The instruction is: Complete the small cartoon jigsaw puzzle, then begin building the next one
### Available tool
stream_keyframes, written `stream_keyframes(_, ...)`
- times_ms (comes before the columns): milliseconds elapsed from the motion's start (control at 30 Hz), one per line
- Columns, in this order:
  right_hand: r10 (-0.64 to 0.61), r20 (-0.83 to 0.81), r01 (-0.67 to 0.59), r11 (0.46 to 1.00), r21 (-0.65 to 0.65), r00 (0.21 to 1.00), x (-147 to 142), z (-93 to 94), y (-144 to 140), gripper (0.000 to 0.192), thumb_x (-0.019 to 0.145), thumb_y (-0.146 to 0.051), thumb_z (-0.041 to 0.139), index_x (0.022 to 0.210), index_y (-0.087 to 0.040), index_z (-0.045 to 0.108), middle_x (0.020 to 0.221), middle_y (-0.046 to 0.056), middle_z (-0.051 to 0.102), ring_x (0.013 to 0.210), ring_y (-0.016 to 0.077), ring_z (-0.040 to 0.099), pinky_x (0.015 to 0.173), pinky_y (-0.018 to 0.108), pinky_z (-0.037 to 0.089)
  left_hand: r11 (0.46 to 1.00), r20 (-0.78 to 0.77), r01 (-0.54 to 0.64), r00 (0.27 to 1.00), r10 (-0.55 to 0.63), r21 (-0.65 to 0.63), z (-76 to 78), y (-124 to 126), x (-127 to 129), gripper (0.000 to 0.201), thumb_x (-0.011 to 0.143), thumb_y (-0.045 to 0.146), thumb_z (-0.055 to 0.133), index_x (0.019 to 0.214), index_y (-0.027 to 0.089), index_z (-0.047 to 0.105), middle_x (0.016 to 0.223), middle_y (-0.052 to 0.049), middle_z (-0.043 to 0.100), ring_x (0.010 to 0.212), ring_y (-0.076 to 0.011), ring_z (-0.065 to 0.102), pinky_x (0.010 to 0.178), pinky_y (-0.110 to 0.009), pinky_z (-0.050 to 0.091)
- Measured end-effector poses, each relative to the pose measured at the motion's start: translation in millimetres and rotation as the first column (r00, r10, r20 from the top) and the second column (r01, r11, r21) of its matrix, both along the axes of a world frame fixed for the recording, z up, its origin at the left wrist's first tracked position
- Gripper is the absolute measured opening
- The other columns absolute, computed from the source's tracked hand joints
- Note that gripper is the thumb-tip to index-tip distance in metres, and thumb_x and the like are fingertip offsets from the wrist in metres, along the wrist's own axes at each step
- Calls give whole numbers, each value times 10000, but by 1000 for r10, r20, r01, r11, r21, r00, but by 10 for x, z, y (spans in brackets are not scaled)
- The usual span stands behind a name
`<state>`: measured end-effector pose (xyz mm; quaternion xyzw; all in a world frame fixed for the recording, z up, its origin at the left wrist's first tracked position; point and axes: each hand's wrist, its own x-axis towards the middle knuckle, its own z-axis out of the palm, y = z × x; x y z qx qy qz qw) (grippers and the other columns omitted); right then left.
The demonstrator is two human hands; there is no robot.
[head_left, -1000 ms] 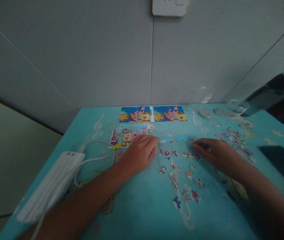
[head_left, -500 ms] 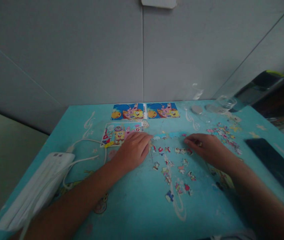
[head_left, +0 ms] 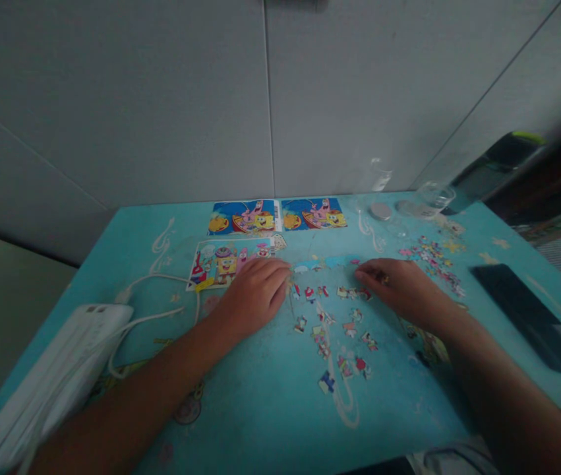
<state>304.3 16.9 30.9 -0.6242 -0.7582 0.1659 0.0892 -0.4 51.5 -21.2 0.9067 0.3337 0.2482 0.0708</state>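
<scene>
A joined row of light-blue jigsaw puzzle pieces [head_left: 330,263] lies between my two hands on the table. My left hand [head_left: 262,288] is closed, its fingertips pressed together at the row's left end and covering part of a cartoon picture card [head_left: 225,262]. At the opposite end, the thumb and fingers of my right hand [head_left: 393,280] are pinched against the row. A small yellowish spot shows inside that hand, too small to name. Just below the row lie several loose puzzle pieces [head_left: 310,291], with a short joined group [head_left: 353,293] near my right fingers.
Two blue cartoon cards [head_left: 314,214] lie by the wall. A heap of puzzle pieces [head_left: 433,258] sits right of my right hand, near a dark phone [head_left: 527,313]. Clear containers [head_left: 436,198] and a bottle [head_left: 498,168] stand behind. At left are a white power strip [head_left: 57,376] and cables.
The whole view has shifted slightly, so everything sits a little further left and higher. Both hands keep nearly the same place at the row's ends.
</scene>
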Motion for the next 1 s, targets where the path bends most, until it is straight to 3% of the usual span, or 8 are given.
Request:
stream_keyframes(267, -10, 12, 9, 1000, 14, 1000, -5, 0, 0, 299, 963, -394, 491, 1007, -240, 743, 841, 54, 754, 710, 206, 674, 644, 310, 484, 1000, -14, -8, 1000, 8, -8, 14, -5, 5, 246, 944, 164, 516, 1163, 169, 628, 1193, -96, 665, 1140, -246, 595, 1058, -480, 445)
stream_keyframes(400, 7, -103, 7, 992, 128, 995, -106, 19, -20, 254, 962, -346, 524, 1029, -218, 733, 897, 60, 748, 763, 202, 675, 709, 326, 512, 1000, -3, -19, 1000, 19, -12, 17, -13, 11, 261, 958, 176, 498, 1193, 161, 612, 1192, -105, 665, 1139, -250, 598, 1054, -477, 447)
stream_keyframes(533, 263, -268, -200, 950, 242, 927, -416, -21, -21, 209, 973, -251, 537, 1066, -229, 723, 1044, 61, 735, 980, 203, 667, 893, 342, 516, 999, 6, -49, 999, 49, -14, -6, -11, 22, 298, 974, 182, 473, 1252, 153, 578, 1205, -111, 659, 1143, -254, 594, 1057, -476, 440)
stream_keyframes(633, 476, -239, -415, 870, 266, 846, -667, -96, 13, 254, 987, -215, 523, 1166, -236, 702, 1159, 58, 718, 1087, 212, 639, 987, 385, 482, 998, 10, -55, 998, 56, -26, -31, -12, 24, 340, 960, 150, 470, 1291, 163, 550, 1223, -111, 650, 1161, -257, 586, 1061, -480, 431)
stream_keyframes(733, 574, -164, -526, 809, 261, 802, -802, -150, 38, 299, 987, -189, 523, 1242, -243, 669, 1232, 52, 703, 1150, 223, 617, 1011, 421, 460, 998, 9, -56, 998, 57, -24, -36, -22, 23, 372, 944, 125, 473, 1308, 172, 532, 1231, -108, 645, 1167, -259, 580, 1060, -483, 427)
stream_keyframes(833, 570, -90, -535, 806, 252, 817, -810, -160, 17, 312, 969, -171, 554, 1247, -257, 666, 1233, 47, 703, 1163, 231, 602, 1008, 435, 441, 998, 8, -55, 998, 55, -22, -17, -37, 31, 356, 941, 123, 472, 1286, 178, 543, 1210, -102, 651, 1153, -253, 585, 1050, -470, 431)
stream_keyframes(1000, 448, -4, -432, 865, 256, 894, -729, -168, -38, 222, 960, -190, 588, 1129, -259, 715, 1067, 54, 727, 1028, 242, 610, 920, 425, 428, 998, -21, -55, 998, 54, -15, 22, -53, 59, 337, 946, 117, 470, 1271, 170, 543, 1174, -94, 662, 1154, -247, 584, 1064, -467, 407)
